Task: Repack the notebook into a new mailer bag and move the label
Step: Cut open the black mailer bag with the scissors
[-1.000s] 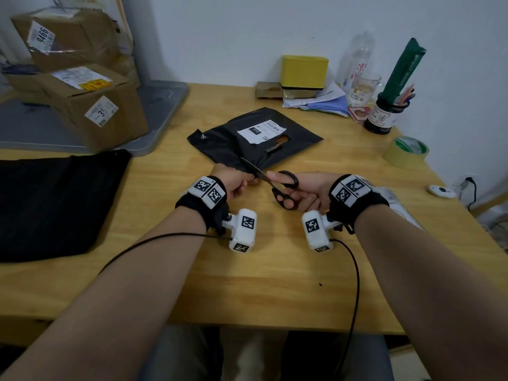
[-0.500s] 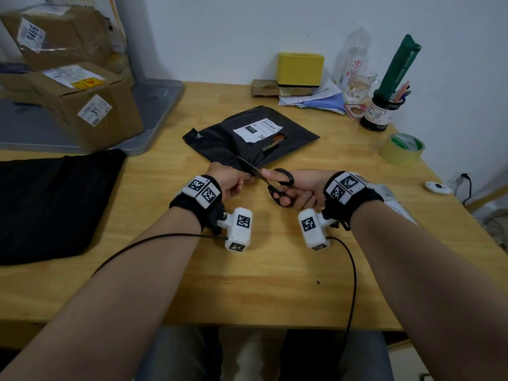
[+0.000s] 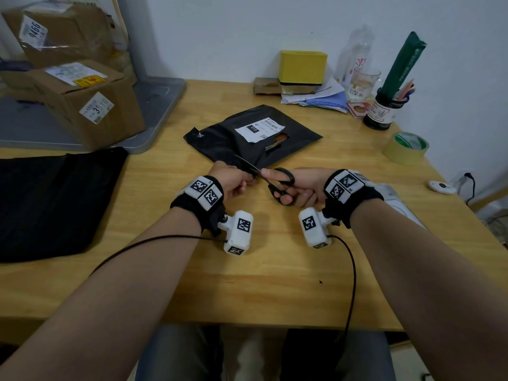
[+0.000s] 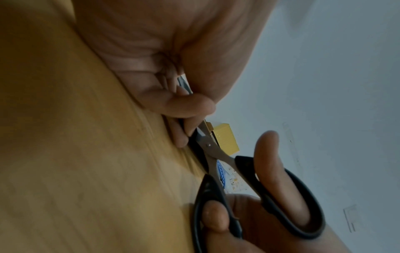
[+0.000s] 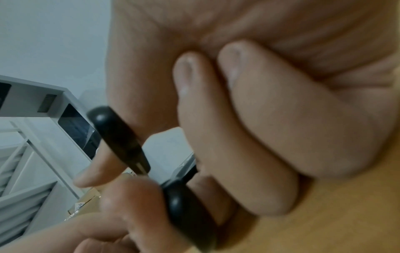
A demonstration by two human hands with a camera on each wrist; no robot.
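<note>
At far left on the wooden tabletop (image 3: 269, 276) lies a flat black bag (image 3: 52, 204), probably the new mailer, untouched, with cardboard boxes (image 3: 79, 105) on a grey tray behind it. Moving right, the old black mailer (image 3: 247, 138) lies at the centre back of the tabletop, its white label (image 3: 259, 128) still stuck on top and a torn hole beside the label showing something brown inside (most likely the notebook, though too little shows to be sure). In front of it the left hand (image 3: 233, 180) has its grip pinched around the blades of a pair of black-handled scissors (image 3: 270, 178), near the pivot; the left wrist view shows the fingers (image 4: 184, 106) curled round the metal. Just to the right, the right hand (image 3: 305, 188) has its grip closed through the handle loops, thumb in one ring and fingers in the other. Compared with a second ago, little has changed: both hands stay clasped on the scissors in the same spot just short of the mailer's near edge, and the blade tip points at that edge as it did before. The blades look nearly closed. That suggests the person is readying the scissors, and cutting has not started, so the notebook remains packed and the label unmoved. At far right sit a roll of tape (image 3: 406, 147) and a pen jar (image 3: 383, 111).
</note>
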